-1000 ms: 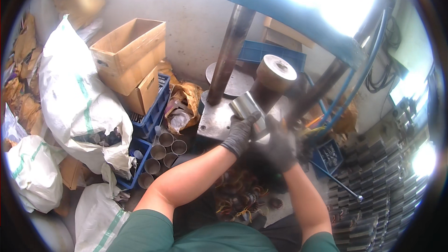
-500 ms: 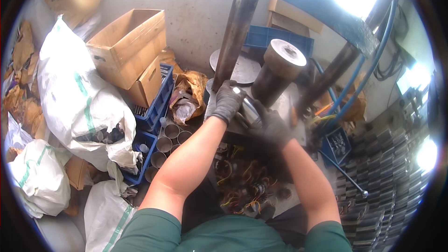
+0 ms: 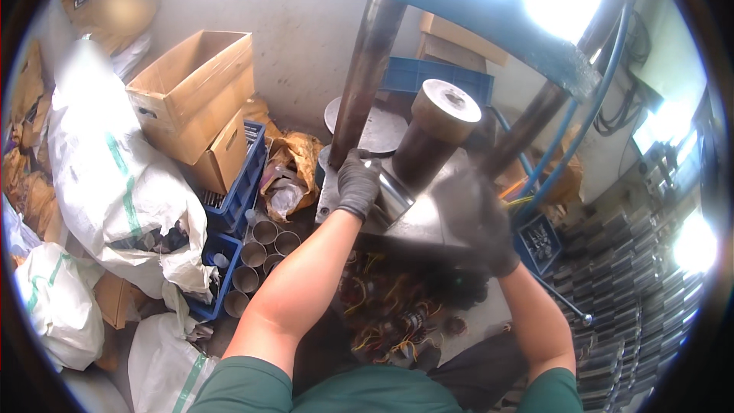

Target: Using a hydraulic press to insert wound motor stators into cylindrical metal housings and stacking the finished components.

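My left hand point(image 3: 358, 185), in a grey glove, is closed beside the left steel column of a press. A shiny metal piece point(image 3: 371, 163) shows at its fingertips; the rest of it is covered by the glove. Just right of this hand a smooth, bright metal cylinder point(image 3: 396, 194) lies slanted on the press table point(image 3: 428, 222). My right hand point(image 3: 483, 222), in a dark glove, is over the table's right part, apart from the left one. Motion smears its fingers, so its grip is hidden. Behind both hands stands a thick dark cylinder with a pale top point(image 3: 440, 134).
A blue press beam point(image 3: 474, 11) spans above on steel columns point(image 3: 367, 80). Left are cardboard boxes point(image 3: 191, 99), white sacks point(image 3: 99, 153), blue crates point(image 3: 218, 275) and metal rings point(image 3: 264, 231). Wired parts point(image 3: 405, 313) lie below; stacked metal parts point(image 3: 627, 313) and blue hoses point(image 3: 569, 153) are at right.
My right hand has moved right and toward me, away from the left hand and the bright cylinder. My left hand stays by the column. The whole view has shifted slightly.
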The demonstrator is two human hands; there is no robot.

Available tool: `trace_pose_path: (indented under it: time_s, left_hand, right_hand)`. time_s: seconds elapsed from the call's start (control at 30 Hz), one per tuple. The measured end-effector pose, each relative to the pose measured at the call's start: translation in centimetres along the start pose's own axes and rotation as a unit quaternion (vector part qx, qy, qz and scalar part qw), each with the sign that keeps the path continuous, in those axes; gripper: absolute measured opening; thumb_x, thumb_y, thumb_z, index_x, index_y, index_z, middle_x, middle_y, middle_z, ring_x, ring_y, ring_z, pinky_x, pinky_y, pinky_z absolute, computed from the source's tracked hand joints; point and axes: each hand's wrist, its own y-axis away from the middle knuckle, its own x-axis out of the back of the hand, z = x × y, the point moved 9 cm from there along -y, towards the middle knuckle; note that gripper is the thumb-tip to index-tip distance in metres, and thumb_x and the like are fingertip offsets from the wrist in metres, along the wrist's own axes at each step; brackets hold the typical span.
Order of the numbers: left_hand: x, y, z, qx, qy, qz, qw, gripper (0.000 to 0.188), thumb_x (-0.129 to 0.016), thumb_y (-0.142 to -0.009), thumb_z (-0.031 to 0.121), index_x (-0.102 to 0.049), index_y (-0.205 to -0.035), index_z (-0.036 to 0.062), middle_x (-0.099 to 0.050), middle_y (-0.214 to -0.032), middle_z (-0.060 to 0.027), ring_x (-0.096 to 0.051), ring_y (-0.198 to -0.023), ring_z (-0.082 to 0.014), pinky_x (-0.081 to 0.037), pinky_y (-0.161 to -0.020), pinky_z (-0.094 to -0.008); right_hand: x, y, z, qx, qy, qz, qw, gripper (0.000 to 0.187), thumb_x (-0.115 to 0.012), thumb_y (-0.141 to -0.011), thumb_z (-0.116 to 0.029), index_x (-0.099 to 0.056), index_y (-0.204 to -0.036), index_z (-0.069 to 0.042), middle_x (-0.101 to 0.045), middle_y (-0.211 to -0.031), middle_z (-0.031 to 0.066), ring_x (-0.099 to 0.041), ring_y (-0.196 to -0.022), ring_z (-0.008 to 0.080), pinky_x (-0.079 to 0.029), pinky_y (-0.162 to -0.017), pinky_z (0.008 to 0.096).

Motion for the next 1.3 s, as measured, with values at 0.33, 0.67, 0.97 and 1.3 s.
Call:
trace_pose_path:
  time_s: [0.33,0.67,0.97,1.3]
  left_hand:
    - [-1.1,-1.2,-1.0,-0.057,0.037,0.067,0.995,0.034,-0.063,-0.103,0.030,-0.070,-0.103,-0.0030,-0.069,-0.084,-0.0196,-0.062,-0.077,-0.0282,-0.050,-0.078,-0.0416]
    - [-1.6,5.8,6.5,-0.202,0.190,-0.088,0.957,0.020,-0.063,-0.105,0.018,-0.071,-0.109,-0.0001,-0.073,-0.095,-0.0099,-0.065,-0.086,-0.0165,-0.053,-0.081,-0.0329]
    - [-4.9,20.8,11.3,-0.240,0.235,-0.325,0.884,0.036,-0.059,-0.107,0.030,-0.069,-0.105,-0.0042,-0.072,-0.095,-0.0093,-0.066,-0.090,-0.0158,-0.053,-0.082,-0.0323]
    - [-8.9,22.5,10.1,-0.255,0.165,-0.397,0.866,0.040,-0.064,-0.104,0.044,-0.066,-0.115,0.0054,-0.057,-0.079,0.0030,-0.049,-0.067,-0.0058,-0.041,-0.063,-0.0245]
  right_hand:
    - [6.4,-15.7,4.4,-0.079,-0.244,0.288,0.923,0.085,-0.093,-0.073,-0.022,-0.046,-0.142,-0.006,-0.063,-0.130,0.0118,-0.063,-0.115,0.0227,-0.054,-0.098,0.0360]
    - [4.4,-8.6,1.9,-0.086,-0.172,0.198,0.961,0.052,-0.080,-0.091,-0.033,-0.059,-0.129,-0.003,-0.068,-0.109,0.0119,-0.065,-0.101,0.0300,-0.052,-0.096,0.0431]
    - [-3.1,13.4,-3.3,-0.224,-0.653,0.080,0.719,0.105,-0.082,-0.086,-0.008,-0.016,-0.167,-0.014,-0.053,-0.142,0.0063,-0.052,-0.129,0.0194,-0.044,-0.111,0.0375]
    - [14.1,31.8,-5.9,-0.342,-0.325,0.202,0.858,0.113,-0.084,-0.075,0.003,-0.016,-0.165,-0.009,-0.055,-0.146,0.0199,-0.059,-0.128,0.0269,-0.048,-0.107,0.0372]
